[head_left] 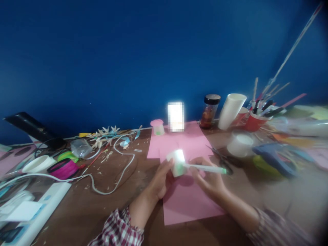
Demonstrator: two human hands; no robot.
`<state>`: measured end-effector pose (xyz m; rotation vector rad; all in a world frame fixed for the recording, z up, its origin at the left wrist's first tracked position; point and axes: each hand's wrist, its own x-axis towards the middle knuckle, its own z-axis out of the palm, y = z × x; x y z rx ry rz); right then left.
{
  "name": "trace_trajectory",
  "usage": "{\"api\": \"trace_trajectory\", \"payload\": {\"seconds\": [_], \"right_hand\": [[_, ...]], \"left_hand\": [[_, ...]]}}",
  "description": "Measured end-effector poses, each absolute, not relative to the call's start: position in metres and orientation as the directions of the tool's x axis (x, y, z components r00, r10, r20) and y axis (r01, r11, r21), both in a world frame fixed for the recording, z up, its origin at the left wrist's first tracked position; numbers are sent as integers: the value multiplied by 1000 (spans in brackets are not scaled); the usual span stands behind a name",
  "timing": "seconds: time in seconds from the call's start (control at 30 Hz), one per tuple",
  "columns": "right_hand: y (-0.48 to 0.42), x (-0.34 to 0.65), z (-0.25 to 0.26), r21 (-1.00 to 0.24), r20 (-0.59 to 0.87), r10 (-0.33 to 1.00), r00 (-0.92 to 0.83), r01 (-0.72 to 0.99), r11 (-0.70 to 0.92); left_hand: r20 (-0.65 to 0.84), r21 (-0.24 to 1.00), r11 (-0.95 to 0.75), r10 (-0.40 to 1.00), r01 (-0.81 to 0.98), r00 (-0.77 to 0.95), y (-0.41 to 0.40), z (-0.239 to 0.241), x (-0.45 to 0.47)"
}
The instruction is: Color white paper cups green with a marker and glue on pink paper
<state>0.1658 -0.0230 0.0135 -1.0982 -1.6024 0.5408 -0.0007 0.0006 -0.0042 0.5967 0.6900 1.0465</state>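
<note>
Left hand, lower centre of the frame: fingers closed around a small white cup, held tilted above the paper; a green patch shows on its side.

Right hand, right of centre: fingers closed on a white pen with a green rear end, its front end at the cup's side. Blur hides whether the tip touches.

Beneath: pink sheet, lower centre, on a brown table; a second pink sheet behind.

Right of the right hand: dark scissors, near the pen's rear end.

Upper centre: cup with pink top, beside a glaring light.

Upper right: dark-lidded jar; red cup of pens.

Left: white cable, looped, apart from the left forearm.

Hazards, judged: pen skidding, should the cup turn in a loose grasp; smearing, should fingers brush wet green ink; scissors nudged by a wide right-hand swing.
</note>
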Motion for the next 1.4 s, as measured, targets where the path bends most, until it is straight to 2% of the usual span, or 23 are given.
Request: {"api": "trace_trajectory", "payload": {"seconds": [0.2,0.33,0.47,0.63,0.77,0.97,1.2,1.4], "right_hand": [[-23,166,12,-801,489,870,-66,362,478],[-23,165,12,-811,483,875,-22,364,457],[-23,165,14,-800,488,868,-88,352,485],[-24,165,16,-805,492,871,-1,379,456],[-25,164,17,-788,483,872,-80,394,473],[-23,166,14,-816,477,879,14,377,437],[-25,162,16,-739,533,844,-48,460,493],[-25,163,17,-762,509,860,-38,445,470]], "left_hand": [[-210,742,385,911,-549,355,1,-6,-2],[-212,740,382,914,-553,347,0,-6,-1],[-204,738,390,907,-551,369,1,-5,-1],[-221,737,389,911,-553,347,1,-4,-1],[-220,732,397,907,-554,360,0,-3,-1],[-248,727,402,910,-557,332,0,-1,0],[-203,749,373,916,-547,346,1,-4,0],[-224,743,386,913,-547,340,-1,-1,0]]}}
